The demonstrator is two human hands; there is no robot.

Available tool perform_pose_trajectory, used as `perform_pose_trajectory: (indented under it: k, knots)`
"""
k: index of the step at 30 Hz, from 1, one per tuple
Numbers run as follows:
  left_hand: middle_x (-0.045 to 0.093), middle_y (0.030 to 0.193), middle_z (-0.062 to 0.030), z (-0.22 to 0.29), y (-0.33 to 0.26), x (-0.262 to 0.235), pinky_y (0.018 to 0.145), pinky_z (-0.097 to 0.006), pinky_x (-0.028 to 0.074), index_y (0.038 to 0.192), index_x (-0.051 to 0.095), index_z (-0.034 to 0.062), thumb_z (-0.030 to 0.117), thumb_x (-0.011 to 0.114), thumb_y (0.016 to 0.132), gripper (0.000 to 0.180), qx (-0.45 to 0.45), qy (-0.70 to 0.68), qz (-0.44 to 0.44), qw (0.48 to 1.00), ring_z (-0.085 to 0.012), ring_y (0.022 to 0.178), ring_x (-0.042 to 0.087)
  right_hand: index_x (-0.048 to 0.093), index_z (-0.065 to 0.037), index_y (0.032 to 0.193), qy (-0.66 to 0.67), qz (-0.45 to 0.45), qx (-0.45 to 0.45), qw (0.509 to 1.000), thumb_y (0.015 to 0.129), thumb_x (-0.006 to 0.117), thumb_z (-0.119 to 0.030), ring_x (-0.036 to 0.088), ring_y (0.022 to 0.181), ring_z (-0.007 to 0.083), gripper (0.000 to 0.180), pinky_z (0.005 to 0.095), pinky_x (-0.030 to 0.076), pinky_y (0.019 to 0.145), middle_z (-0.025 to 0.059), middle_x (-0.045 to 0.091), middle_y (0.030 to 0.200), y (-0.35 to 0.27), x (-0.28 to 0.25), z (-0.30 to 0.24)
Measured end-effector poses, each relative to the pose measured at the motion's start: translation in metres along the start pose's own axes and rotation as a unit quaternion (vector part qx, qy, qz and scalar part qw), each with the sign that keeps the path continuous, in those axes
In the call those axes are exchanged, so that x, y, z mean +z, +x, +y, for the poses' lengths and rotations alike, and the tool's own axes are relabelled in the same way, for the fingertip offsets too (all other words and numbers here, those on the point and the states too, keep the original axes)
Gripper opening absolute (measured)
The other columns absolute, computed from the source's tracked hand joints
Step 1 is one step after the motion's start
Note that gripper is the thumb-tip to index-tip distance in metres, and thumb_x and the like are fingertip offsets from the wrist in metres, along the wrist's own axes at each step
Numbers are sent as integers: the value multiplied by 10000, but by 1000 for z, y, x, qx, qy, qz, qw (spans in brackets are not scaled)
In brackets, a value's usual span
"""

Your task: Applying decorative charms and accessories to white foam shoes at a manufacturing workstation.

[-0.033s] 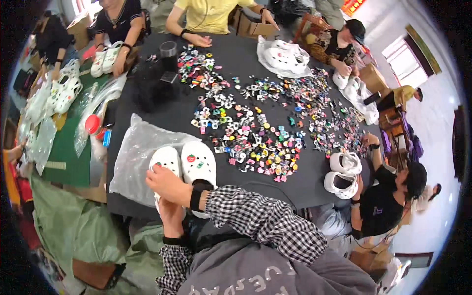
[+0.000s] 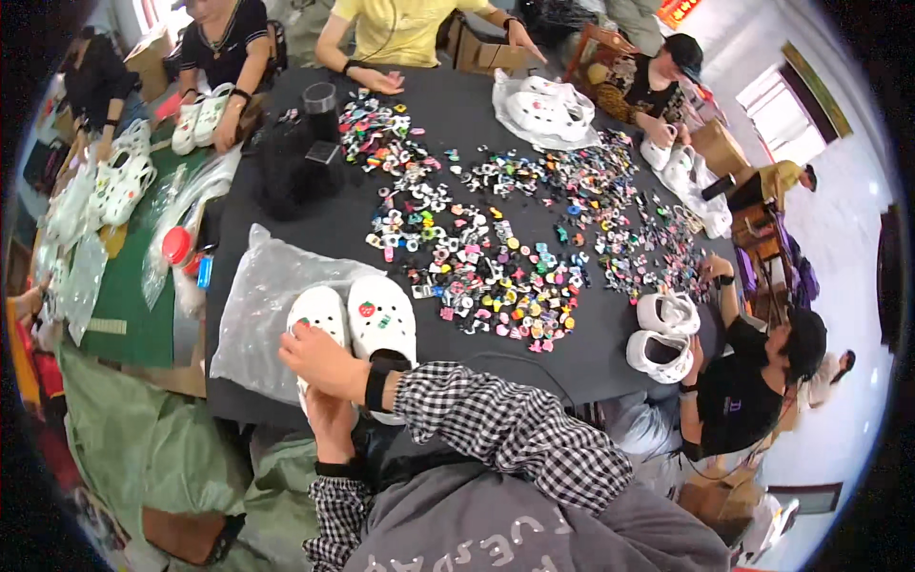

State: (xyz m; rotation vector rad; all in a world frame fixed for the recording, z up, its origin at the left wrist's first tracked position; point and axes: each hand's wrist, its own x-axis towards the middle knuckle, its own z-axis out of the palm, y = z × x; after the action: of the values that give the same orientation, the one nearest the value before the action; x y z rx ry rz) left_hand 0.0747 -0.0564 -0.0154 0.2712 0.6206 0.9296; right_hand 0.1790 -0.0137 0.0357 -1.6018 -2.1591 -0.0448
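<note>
Head view: right hand (image 2: 324, 360) on white clog (image 2: 319, 307); red-lidded container (image 2: 176, 245), contents unclear.

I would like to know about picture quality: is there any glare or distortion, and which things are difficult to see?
In the head view, the window at right glares nearly white and leans sideways; same view, a dark fisheye rim surrounds the scene; same view, the plastic bag shows pale reflections, and many loose charms are too small to identify.
</note>
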Motion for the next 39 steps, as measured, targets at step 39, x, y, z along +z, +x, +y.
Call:
perform_pose_trajectory:
  k: [39]
  knots:
    - [407, 804, 25, 18, -11, 54, 634, -248, 322, 938, 501, 5, 131, 503, 940, 126, 24, 412, 84, 907, -76, 691, 356, 665, -75, 900, 59, 104, 316, 941, 718, 537, 32, 560, 876, 349, 248, 425, 456, 777, 165, 586, 851, -94, -52, 250]
